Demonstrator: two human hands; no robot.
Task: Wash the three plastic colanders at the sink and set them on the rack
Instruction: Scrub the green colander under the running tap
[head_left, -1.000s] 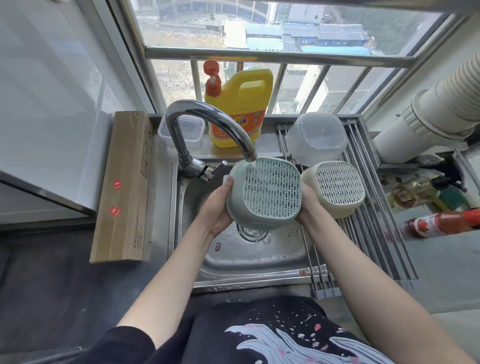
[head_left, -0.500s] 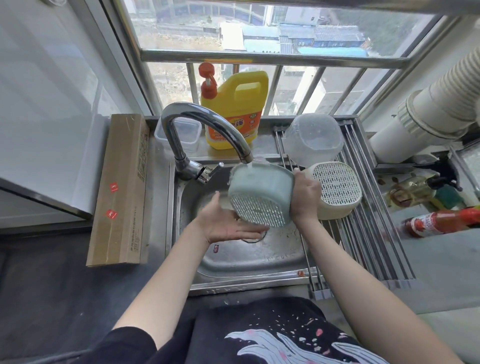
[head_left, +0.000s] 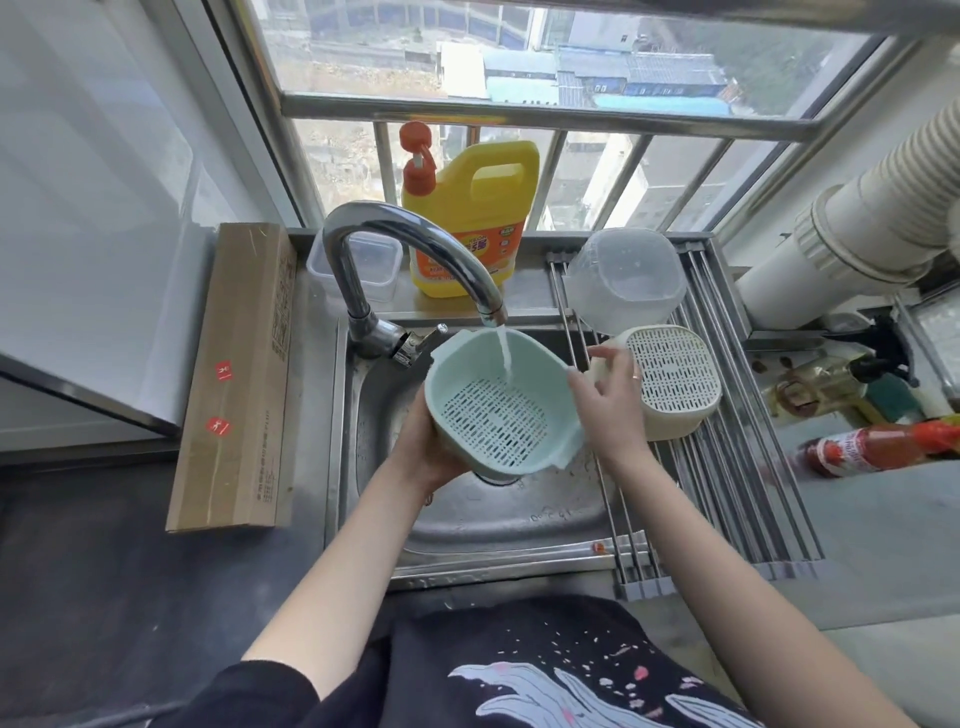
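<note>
Since the earlier frame the green colander (head_left: 498, 402) has been turned over: its perforated base faced the camera, now the open side faces up under the tap (head_left: 410, 260) and water runs into it. Left hand (head_left: 423, 449) has gone from the side to underneath, cupping the colander's lower left wall, fingers curled round it, so that grip is holding the colander. Right hand (head_left: 610, 395) has come off the colander's side; fingers now spread and relaxed just above the right rim, fingertips near the rim, contact unclear, grip open, holding nothing.

Colander sits above the sink (head_left: 498, 514), tilted slightly toward the person, directly under the spout. Water stream lands on the inside back wall.

Rack (head_left: 727, 467) lies over the right part of the sink and the desk. Cream colander (head_left: 670, 382) rests upside down on the rack, just beside the right hand. Clear plastic bowl (head_left: 626, 280) sits upside down on the rack behind the cream one, touching or nearly.

Yellow detergent jug (head_left: 467, 218) with an orange pump stands on the sill behind the tap. Small clear tub (head_left: 358, 265) left of the jug. Long cardboard box (head_left: 236, 374) lies on the desk left of the sink. Red sauce bottle (head_left: 878, 447) lies on its side on the desk at right.
</note>
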